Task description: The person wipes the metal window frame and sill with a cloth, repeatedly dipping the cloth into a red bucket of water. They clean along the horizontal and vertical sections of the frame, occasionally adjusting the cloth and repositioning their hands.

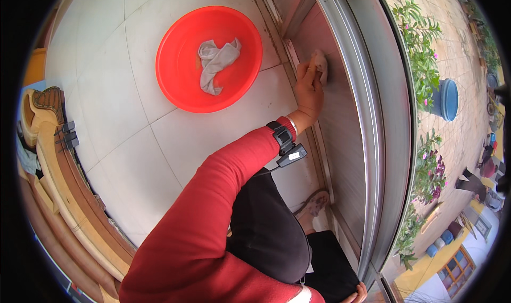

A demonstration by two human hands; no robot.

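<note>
My left hand (309,93) presses a bunched pale cloth (320,65) against the lower metal panel (339,115) of a framed glass door or window. Its red sleeve carries a black strap and a small device (284,139) at the wrist. Left of this hand, a round red plastic basin (171,79) stands on the tiled floor. A twisted, damp-looking greyish cloth (217,65) lies inside the basin. Only a few fingers of my right hand (358,294) show at the bottom edge, against a black surface (333,259) by my leg; whether they grip it is unclear.
A metal frame rail (371,143) runs along my right. Beyond the glass are flowering plants (419,63), a blue bucket (449,99) and a person (473,183). Carved wooden furniture (60,163) lines the left side. My foot in a patterned shoe (317,203) rests near the panel.
</note>
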